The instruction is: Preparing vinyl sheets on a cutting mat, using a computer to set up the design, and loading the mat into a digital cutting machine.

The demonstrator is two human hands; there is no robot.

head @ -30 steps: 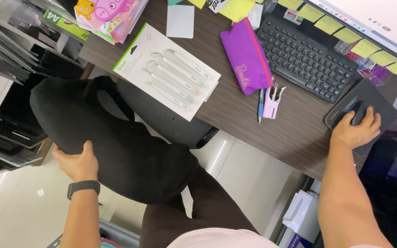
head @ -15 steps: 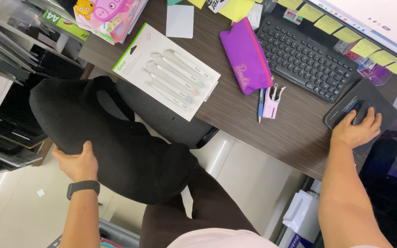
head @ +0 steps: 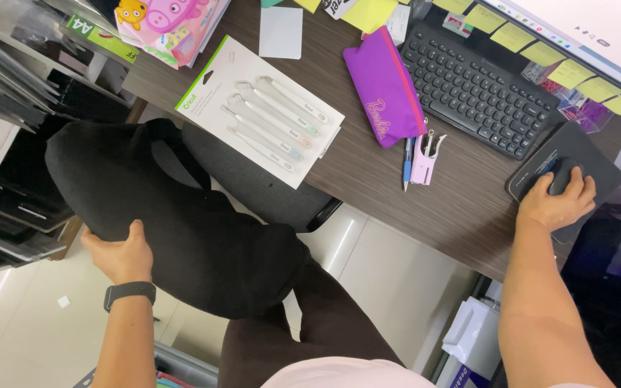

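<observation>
Soft black fabric bag (head: pixel 181 215), rumpled.

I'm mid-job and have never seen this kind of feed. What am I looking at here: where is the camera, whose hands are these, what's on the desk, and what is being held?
The picture comes from one camera worn on a person's head, looking down, so both arms are that person's own. The left hand, with a dark band on its wrist, grips the edge of a big black bag lying across the lap. The right hand rests on a dark mouse on a mouse pad. The brown desk also carries a black keyboard, a purple pencil pouch, a blue pen, a small pink stapler-like tool and a white card pack of slim tools. Yellow sticky notes line the monitor's lower edge.
</observation>
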